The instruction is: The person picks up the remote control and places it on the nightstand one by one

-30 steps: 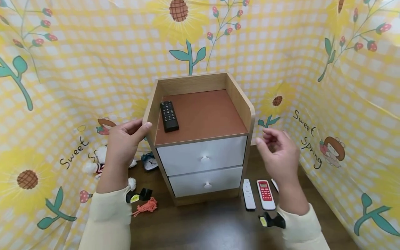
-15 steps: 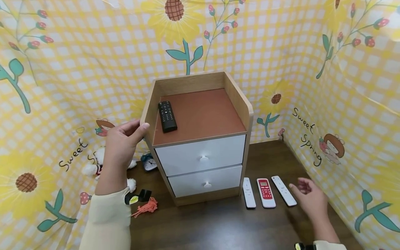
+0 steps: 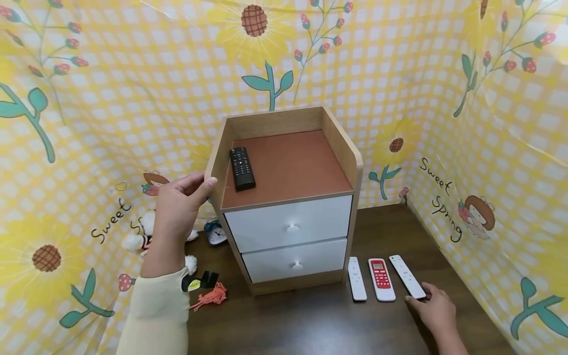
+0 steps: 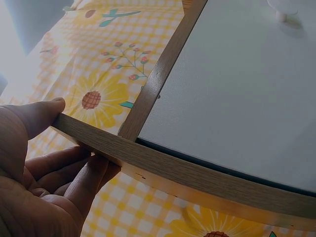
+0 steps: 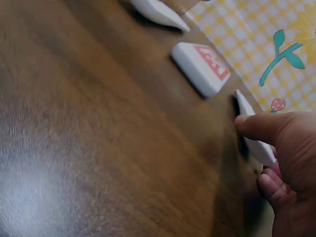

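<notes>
My left hand (image 3: pixel 177 207) grips the raised left side panel of a small two-drawer cabinet (image 3: pixel 284 286). The thumb lies on the inner side and the fingers outside, as the left wrist view shows of the hand (image 4: pixel 44 173). On the cabinet's brown top lies a black remote control (image 3: pixel 242 168). Low at the right, my right hand (image 3: pixel 437 310) has thumb and fingers on either side of the near end of a white remote control (image 3: pixel 406 276). The right wrist view shows this remote (image 5: pixel 252 128) between the thumb and fingers of the hand (image 5: pixel 296 163).
Left of the held remote lie a red-and-white remote (image 3: pixel 381 279) and another white remote (image 3: pixel 357 278). Orange string (image 3: pixel 210 297), a small clock (image 3: pixel 216 233) and a white plush toy (image 3: pixel 137 241) are left of the cabinet. Yellow checked cloth (image 3: pixel 177 74) walls the space.
My right hand has come down from beside the cabinet to the rightmost white remote and closed round its near end. The left hand has stayed on the side panel.
</notes>
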